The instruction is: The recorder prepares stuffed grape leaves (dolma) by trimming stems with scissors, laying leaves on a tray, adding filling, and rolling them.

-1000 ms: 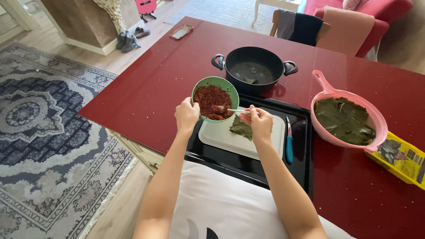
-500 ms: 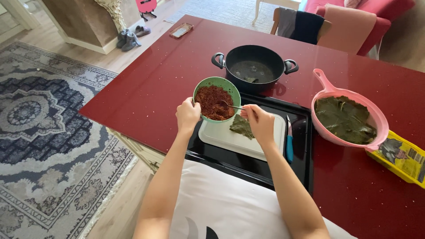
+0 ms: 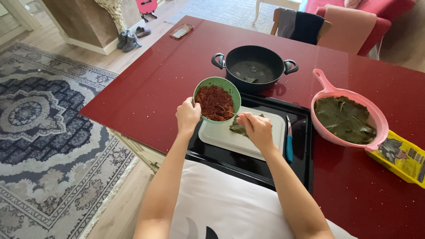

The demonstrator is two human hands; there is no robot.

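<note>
Near the tabletop's front edge, left hand (image 3: 187,116) grips the green bowl of red-brown filling (image 3: 217,100), tilted. Right hand (image 3: 256,128), closed on a metal spoon (image 3: 226,110), scoops filling. One green vine leaf (image 3: 237,128) lies unfilled on the white board (image 3: 221,135); black pot (image 3: 254,68) looks nearly empty, pink colander of leaves (image 3: 347,119) full.

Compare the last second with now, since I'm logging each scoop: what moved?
The right hand slid left and nearer the body with the spoon, its tip still in the filling. The left hand keeps holding the green bowl, tilted. Leaf, white board, pot and pink strainer stayed put.
</note>
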